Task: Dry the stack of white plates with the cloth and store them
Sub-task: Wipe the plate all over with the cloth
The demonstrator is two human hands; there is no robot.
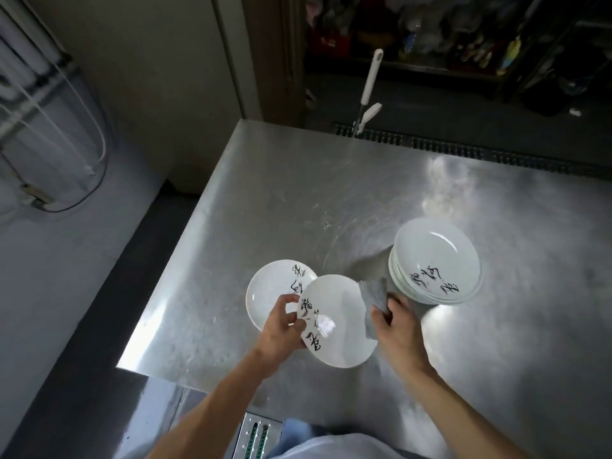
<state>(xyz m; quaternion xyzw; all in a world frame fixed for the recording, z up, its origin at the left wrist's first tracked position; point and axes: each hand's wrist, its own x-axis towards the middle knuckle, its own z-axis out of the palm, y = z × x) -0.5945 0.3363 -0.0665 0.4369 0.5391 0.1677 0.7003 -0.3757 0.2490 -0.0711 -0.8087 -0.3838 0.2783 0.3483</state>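
Holding: my left hand (pixel 281 327) pinches the raised plate (pixel 344 339) by its rim, tilted for wiping.
Cloth: my right hand (pixel 397 323) grips the grey cloth (pixel 374 293) against its far edge.
Waiting: stack (pixel 437 260) right; single plate (pixel 275 286) left, dried, I judge.

Dim room; overhead glare whitens the steel desk (pixel 298 193) right of centre, edges bowed, far background murky.
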